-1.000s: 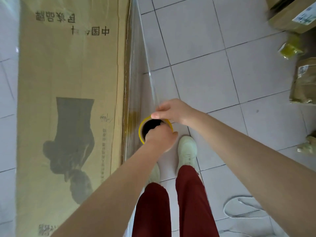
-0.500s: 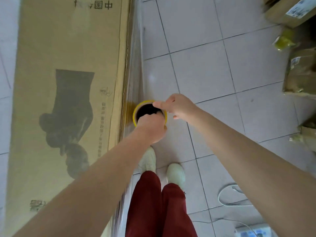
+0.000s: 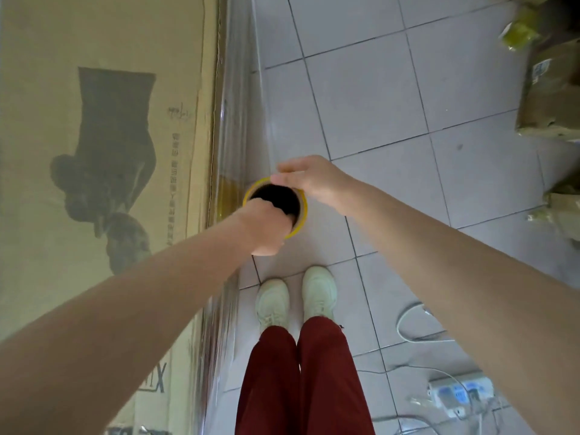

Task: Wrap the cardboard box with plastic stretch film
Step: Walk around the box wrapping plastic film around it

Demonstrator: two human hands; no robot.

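A tall cardboard box [image 3: 103,152] with a dark printed picture fills the left of the head view. Clear stretch film [image 3: 238,120] covers its top and runs down its right side. Seen from above, the film roll has a yellow-rimmed core [image 3: 301,211] and stands upright close beside the box's right face. My left hand [image 3: 265,227] grips the near rim of the core, fingers reaching into the dark hole. My right hand [image 3: 309,178] holds the far rim, fingers curled over its edge.
I stand on grey floor tiles [image 3: 392,114], white shoes [image 3: 295,296] just below the roll. Brown parcels [image 3: 552,98] lie at the right edge. A white power strip [image 3: 461,394] and cables [image 3: 417,324] lie on the floor at lower right.
The roll and both hands have travelled along the box's right side toward its near end, paying out film. My feet have stepped along with them.
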